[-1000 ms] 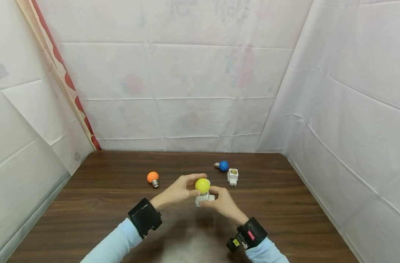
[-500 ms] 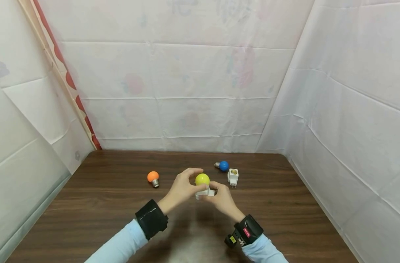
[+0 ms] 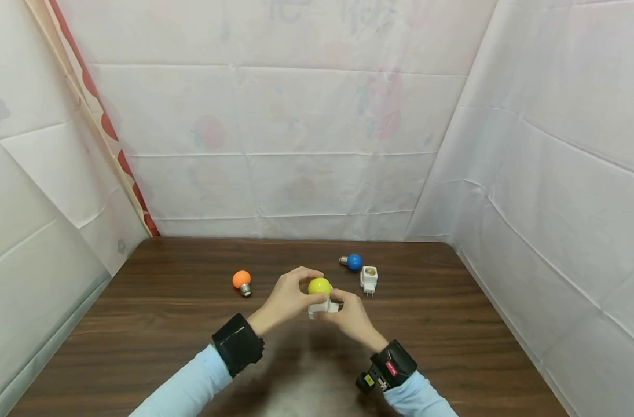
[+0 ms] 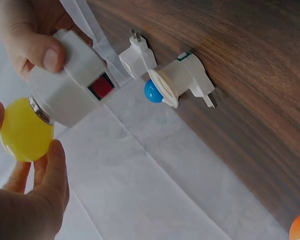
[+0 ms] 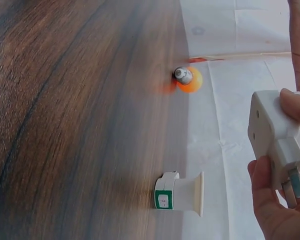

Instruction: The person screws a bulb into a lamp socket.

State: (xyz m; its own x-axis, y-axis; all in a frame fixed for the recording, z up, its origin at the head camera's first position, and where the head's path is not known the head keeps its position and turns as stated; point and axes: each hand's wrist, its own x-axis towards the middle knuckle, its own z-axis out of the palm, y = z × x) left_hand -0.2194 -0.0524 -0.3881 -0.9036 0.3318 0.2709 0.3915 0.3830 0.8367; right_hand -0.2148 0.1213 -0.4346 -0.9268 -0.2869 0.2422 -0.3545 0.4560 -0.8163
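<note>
Both hands are raised over the table (image 3: 155,324), near its middle. The left hand (image 3: 285,298) curls its fingertips round the yellow bulb (image 3: 319,286); the right hand (image 3: 348,315) clamps the white socket (image 3: 319,308) from below, thumb on its side. The bulb sits at 12 o'clock on the socket, metal base at the socket's mouth; from the left wrist, part of the thread (image 4: 39,110) shows, so it does not look fully seated.

Doing it well, by my reading: keep the socket dead still in the right grip, hold the bulb in line with the socket, turn with fingertips only, light pressure, no squeezing of the globe.

The bulb lies inside the left grip, touching the socket, which lies inside the right grip.

Elsewhere: orange bulb (image 3: 241,280) at 10 o'clock of the hands, blue bulb (image 3: 354,262) and a second socket (image 3: 369,279) at 2 o'clock, lying on the table.
</note>
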